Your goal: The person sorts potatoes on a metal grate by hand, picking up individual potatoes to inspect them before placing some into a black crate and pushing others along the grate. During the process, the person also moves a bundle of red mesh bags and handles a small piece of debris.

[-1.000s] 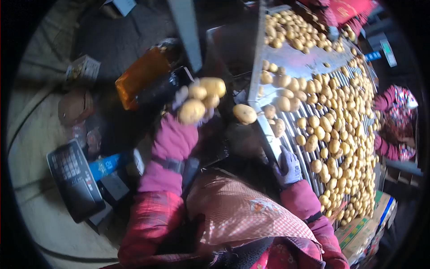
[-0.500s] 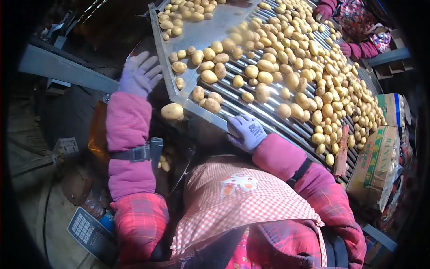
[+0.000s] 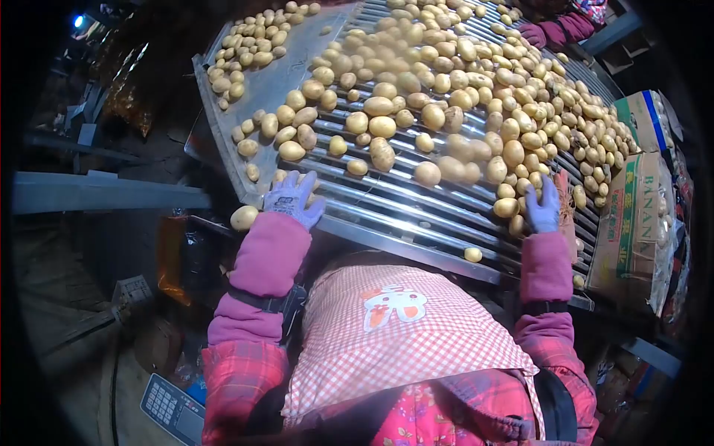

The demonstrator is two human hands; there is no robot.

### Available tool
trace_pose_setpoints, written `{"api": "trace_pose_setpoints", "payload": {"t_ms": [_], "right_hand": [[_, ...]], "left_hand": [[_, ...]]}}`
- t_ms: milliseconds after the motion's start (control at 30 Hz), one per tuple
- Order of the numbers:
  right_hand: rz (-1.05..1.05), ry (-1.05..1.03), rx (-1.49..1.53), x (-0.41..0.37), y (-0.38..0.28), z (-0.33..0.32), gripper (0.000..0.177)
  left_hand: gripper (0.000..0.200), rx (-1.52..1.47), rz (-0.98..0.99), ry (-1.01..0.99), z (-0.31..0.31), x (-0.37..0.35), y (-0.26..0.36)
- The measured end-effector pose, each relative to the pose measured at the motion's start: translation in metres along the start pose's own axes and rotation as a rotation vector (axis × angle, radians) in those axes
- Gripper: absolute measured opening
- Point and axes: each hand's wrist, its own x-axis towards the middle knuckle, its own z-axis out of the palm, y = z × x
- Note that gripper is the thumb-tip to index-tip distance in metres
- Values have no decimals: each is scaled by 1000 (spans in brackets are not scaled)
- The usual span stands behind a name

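My left hand (image 3: 295, 201), in a lavender glove, rests with fingers spread at the near left corner of the roller table (image 3: 401, 227). It partly covers several potatoes there, and a larger potato (image 3: 243, 218) sits just left of its wrist, outside the table's rim. At the right side, my right hand (image 3: 544, 209), gloved alike, reaches up with fingers apart against the near edge of the dense potato pile (image 3: 513, 152). A potato (image 3: 506, 207) lies just left of its thumb. One small potato (image 3: 473, 254) is alone on the near rollers.
A metal side plate (image 3: 312, 56) holds a group of potatoes (image 3: 253, 44). Cardboard boxes (image 3: 628, 230) stand at the right. A co-worker's gloved hand (image 3: 532, 34) is at the far side. A keypad scale (image 3: 172, 407) sits lower left, below a metal beam (image 3: 111, 195).
My left hand has come right, from outside the rim onto the corner potatoes. My right hand has left the near rim and moved right to the pile. The view has shifted.
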Motion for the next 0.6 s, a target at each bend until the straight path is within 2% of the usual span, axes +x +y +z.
{"api": "trace_pose_setpoints", "payload": {"t_ms": [33,100,133,200,233,300,333,367,433,467,500,600], "right_hand": [[62,7,-66,-1,48,8,59],[-121,-47,-265,-9,49,-2,70],[-112,-123,-290,-6,47,-2,73],[-52,-253,-282,0,15,-7,75],[-68,-211,-255,4,1,-7,73],[19,-238,-153,10,-15,2,70],[-41,-230,-139,10,-18,8,69],[-20,-294,-107,11,-32,7,69],[-127,-252,-120,7,-27,31,69],[-107,-308,-105,10,-38,30,69],[-85,-365,-93,12,-53,29,69],[-207,-384,-54,12,-81,44,66]], "left_hand": [[55,3,6,-4,2,3,0],[54,96,-7,-82,5,18,4],[54,101,2,-78,5,26,8],[54,21,-127,-226,3,42,15],[54,26,-119,-232,4,50,19],[45,-139,-173,-157,4,71,23],[45,-138,-175,-152,7,84,23],[47,-186,-138,-47,13,97,22],[52,-273,-68,171,19,118,20],[50,-132,-9,202,13,126,27],[50,-129,-15,209,8,128,36],[38,-350,159,358,4,131,63]]}}
